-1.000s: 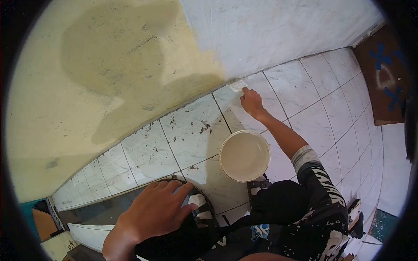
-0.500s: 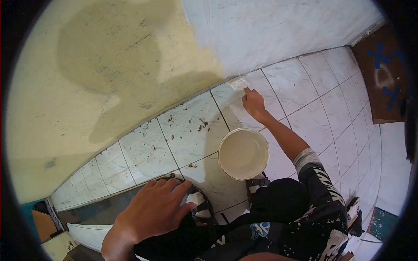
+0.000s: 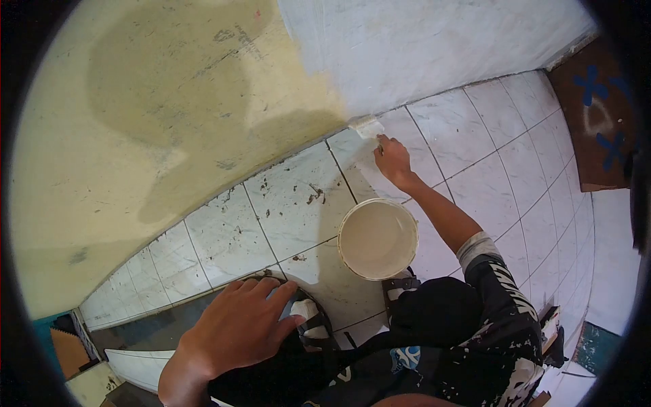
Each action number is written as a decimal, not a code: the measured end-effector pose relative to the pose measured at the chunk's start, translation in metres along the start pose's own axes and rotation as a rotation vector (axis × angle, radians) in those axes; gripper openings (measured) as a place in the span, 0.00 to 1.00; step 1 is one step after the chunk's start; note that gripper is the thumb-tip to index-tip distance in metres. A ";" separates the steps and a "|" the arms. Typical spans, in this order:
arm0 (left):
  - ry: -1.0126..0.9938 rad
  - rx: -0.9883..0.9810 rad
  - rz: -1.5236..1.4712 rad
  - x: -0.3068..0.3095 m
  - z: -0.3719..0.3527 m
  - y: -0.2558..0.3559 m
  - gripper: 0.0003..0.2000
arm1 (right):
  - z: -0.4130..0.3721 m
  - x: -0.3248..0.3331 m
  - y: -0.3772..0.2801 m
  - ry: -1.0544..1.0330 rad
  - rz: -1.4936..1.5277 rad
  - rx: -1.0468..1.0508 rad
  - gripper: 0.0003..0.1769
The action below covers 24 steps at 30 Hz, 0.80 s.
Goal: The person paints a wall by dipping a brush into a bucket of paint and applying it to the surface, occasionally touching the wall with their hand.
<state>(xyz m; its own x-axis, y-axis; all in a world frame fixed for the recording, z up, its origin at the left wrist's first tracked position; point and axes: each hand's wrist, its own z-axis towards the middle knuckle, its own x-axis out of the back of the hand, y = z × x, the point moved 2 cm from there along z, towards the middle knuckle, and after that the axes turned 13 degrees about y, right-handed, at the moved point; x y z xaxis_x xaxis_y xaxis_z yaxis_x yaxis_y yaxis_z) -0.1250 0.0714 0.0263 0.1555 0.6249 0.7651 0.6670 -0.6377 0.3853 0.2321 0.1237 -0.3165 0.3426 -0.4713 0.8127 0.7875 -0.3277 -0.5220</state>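
Observation:
My right hand point(image 3: 393, 161) is closed round the handle of a wide, pale-bristled paintbrush point(image 3: 367, 127). The bristles lie at the foot of the wall, where the white-painted part point(image 3: 420, 47) meets the yellow part point(image 3: 285, 88). Below that hand, a round bucket point(image 3: 378, 239) of whitish paint stands on the floor between my feet. My left hand point(image 3: 247, 319) hangs over my knee at the lower left, palm down, fingers a little apart, holding nothing.
Marbled white floor tiles point(image 3: 468, 129) run along the wall, with brown crumbs point(image 3: 315, 195) scattered on them. A brown panel with blue marks point(image 3: 593, 115) stands at the right. A brown piece with a toothed edge point(image 3: 70, 351) is at the lower left.
My right hand and the brush have shifted slightly left along the foot of the wall. My left hand is nearly unmoved.

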 end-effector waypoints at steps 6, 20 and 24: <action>-0.026 0.017 0.014 -0.002 0.002 0.001 0.26 | 0.011 -0.017 -0.001 -0.071 -0.068 0.031 0.20; -0.016 -0.008 0.002 -0.001 0.001 0.002 0.26 | 0.002 -0.011 0.004 0.064 0.019 0.046 0.20; -0.018 0.013 0.001 -0.001 0.001 0.001 0.26 | -0.004 -0.017 0.009 0.041 -0.058 0.052 0.21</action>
<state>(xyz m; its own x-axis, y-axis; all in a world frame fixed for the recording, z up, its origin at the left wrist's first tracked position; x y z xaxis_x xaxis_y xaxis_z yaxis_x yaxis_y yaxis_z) -0.1235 0.0705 0.0256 0.1694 0.6325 0.7558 0.6765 -0.6323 0.3775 0.2321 0.1256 -0.3359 0.2755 -0.4863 0.8292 0.8312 -0.3128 -0.4596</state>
